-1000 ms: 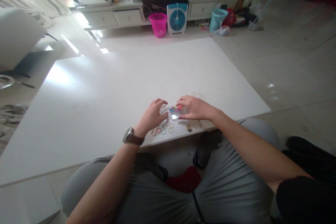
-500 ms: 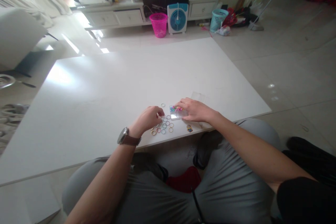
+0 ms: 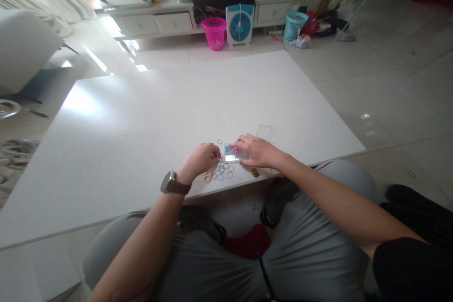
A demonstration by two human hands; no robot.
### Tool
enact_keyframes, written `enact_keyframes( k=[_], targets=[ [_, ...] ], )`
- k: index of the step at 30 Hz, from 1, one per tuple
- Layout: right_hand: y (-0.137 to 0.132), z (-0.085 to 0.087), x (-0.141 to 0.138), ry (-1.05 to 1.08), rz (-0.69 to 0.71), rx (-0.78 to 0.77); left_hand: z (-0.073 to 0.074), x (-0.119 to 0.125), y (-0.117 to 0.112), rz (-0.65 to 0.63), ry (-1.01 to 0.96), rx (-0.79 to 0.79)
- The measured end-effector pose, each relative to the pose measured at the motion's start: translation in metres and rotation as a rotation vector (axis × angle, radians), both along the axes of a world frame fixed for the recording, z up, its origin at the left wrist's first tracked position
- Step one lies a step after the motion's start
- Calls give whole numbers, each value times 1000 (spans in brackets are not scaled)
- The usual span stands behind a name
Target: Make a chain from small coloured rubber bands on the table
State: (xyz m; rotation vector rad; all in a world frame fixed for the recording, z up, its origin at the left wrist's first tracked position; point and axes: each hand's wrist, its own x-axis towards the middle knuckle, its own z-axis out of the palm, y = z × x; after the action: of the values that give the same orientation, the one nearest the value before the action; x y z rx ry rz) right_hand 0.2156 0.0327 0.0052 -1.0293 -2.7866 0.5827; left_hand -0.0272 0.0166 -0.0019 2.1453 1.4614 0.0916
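Note:
Several small coloured rubber bands (image 3: 220, 171) lie scattered near the front edge of a white table (image 3: 148, 118). My left hand (image 3: 200, 158), a watch on its wrist, hovers over them with fingers curled in a pinch; what it pinches is too small to name. My right hand (image 3: 257, 151) rests with its fingers on a small clear plastic box (image 3: 231, 153) that holds bright bands. The box's clear lid (image 3: 266, 131) lies just behind my right hand. A small yellow figure sticker (image 3: 255, 172) sits at the table edge under my right wrist.
On the floor beyond the table stand a pink basket (image 3: 214, 33), a blue-and-white fan (image 3: 239, 24) and a teal basket (image 3: 294, 26), in front of a low white cabinet (image 3: 170, 21) with bowls on top. A white chair (image 3: 21, 47) is at the left.
My left hand drew back from the box and closed its spread fingers into a pinch over the loose bands. My right hand and the box shifted slightly left and toward me.

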Motion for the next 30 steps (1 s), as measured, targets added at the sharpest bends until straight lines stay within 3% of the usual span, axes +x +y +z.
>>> enact_keyframes(
  k=[22, 30],
  targets=[
    [0, 0, 0, 22, 18, -12, 2, -1, -3, 67, -61, 27],
    [-1, 3, -1, 16, 15, -18, 0, 3, -1, 21, -17, 38]
  ],
)
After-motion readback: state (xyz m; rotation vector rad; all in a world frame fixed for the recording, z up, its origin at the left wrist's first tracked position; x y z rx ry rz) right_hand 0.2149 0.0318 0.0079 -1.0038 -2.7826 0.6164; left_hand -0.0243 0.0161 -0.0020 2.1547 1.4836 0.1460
